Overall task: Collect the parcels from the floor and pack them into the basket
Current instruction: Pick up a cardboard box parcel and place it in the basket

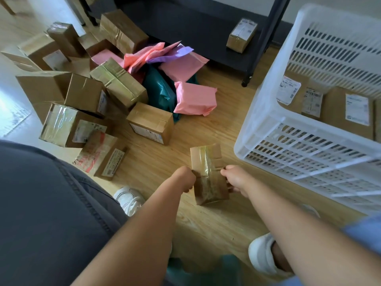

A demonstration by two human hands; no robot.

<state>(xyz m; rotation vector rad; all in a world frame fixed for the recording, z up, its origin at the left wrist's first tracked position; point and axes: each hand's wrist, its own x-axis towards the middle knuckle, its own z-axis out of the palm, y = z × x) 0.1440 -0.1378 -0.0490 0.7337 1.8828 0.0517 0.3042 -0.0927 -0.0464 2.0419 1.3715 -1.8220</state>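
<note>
One taped cardboard box (208, 174) sits between two hands. The left hand (185, 179) curls round its left edge and the right hand (237, 180) grips its right edge, both clamped on it; whether it touches the wooden floor (206, 219) I cannot tell. Just right of the right hand stands one white slatted basket (268, 129), with at least three labelled boxes (348, 112) inside. Ahead and left of the left hand lies the pile — about ten cardboard boxes (151, 122), four pink mailers (195, 99), one purple mailer (181, 51), one teal bag (159, 89). Far ahead of both hands, one small box (242, 35) rests on a dark shelf (206, 38).
</note>
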